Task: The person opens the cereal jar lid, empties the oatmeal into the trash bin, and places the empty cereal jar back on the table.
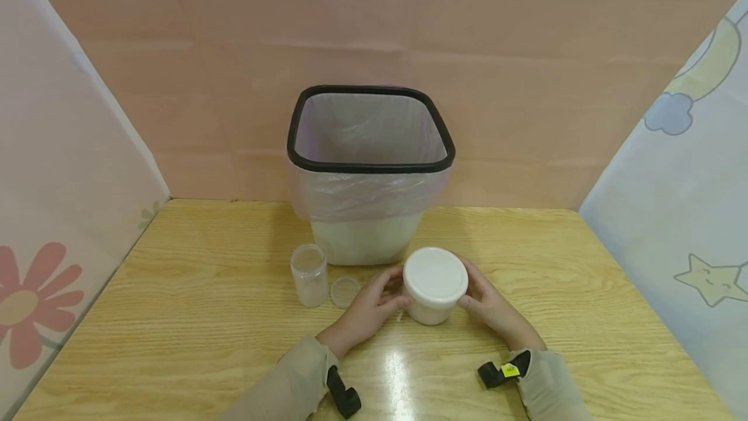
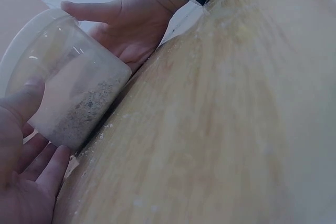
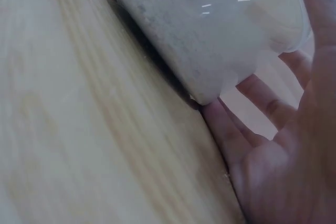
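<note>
A round, see-through plastic tub [image 1: 430, 313] with a white lid [image 1: 435, 274] stands between the two hands at the table's middle. Grey and whitish grains [image 2: 86, 106] fill its lower part in the left wrist view. From the left, my left hand [image 1: 374, 304] holds the tub's side, thumb toward the front. My right hand [image 1: 493, 305] holds the opposite side, and its thumb touches near the lid rim in the left wrist view. Some fingers are hidden behind the tub. Left of the hands stands a clear jar [image 1: 310, 275] without a lid, beside a small round clear lid [image 1: 345, 292].
Behind the tub stands a white bin [image 1: 365, 239] with a black rim [image 1: 374, 167] and a thin plastic liner. All this is on a wood-grain table [image 1: 193, 317]. A pinkish sheet [image 1: 514, 115] hangs behind, with printed panels [image 1: 660, 213] at both sides.
</note>
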A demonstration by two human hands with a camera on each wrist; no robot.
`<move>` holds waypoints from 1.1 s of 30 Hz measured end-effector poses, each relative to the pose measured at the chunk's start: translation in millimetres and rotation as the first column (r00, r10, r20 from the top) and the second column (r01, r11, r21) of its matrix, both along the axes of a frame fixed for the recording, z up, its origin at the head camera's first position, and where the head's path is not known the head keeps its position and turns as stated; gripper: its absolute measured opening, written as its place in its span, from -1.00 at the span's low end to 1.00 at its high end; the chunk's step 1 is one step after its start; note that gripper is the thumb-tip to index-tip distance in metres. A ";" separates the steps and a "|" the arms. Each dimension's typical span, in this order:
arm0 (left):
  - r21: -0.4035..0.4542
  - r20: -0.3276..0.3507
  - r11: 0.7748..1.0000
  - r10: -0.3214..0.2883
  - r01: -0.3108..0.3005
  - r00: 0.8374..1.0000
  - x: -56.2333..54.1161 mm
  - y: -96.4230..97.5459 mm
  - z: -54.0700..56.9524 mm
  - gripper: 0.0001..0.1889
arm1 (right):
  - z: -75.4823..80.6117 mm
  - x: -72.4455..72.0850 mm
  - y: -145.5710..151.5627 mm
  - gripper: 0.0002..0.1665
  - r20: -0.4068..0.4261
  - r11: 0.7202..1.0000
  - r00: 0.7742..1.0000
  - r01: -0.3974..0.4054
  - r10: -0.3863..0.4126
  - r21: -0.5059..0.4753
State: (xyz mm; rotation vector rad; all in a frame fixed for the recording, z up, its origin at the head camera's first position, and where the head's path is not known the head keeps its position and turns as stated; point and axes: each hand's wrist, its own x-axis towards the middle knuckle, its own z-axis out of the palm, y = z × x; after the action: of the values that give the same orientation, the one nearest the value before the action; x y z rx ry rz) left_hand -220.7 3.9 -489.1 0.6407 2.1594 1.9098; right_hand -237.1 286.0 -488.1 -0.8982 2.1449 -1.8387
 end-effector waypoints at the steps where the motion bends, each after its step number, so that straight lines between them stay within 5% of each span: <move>1: 0.002 -0.006 1.000 0.000 0.000 1.000 -0.2 0.0 -0.2 -0.38 | 0.3 -0.2 -0.4 -0.10 -0.006 1.000 1.000 -0.002 0.002 0.005; 11: 0.005 -0.010 1.000 -0.003 0.003 1.000 -0.9 0.5 -0.7 -0.40 | 0.4 -1.9 -1.0 -0.08 -0.038 0.999 0.998 -0.046 0.045 -0.023; 22: -0.007 -0.012 1.000 -0.005 0.005 1.000 -2.9 0.1 -1.4 -0.40 | 5.1 1.7 -0.2 -0.26 -0.034 0.996 0.999 0.018 -0.015 0.087; 33: 0.017 -0.005 1.000 -0.005 0.005 1.000 -2.1 0.9 -2.0 -0.42 | 2.2 2.1 3.4 -0.24 -0.015 1.000 1.000 -0.020 0.020 -0.006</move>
State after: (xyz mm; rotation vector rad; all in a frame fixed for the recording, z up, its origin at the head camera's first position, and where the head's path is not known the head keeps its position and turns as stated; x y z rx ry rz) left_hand -222.8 4.8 -491.0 0.6536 2.1448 1.9278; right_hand -235.0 289.3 -485.9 -0.9334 2.1324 -1.8362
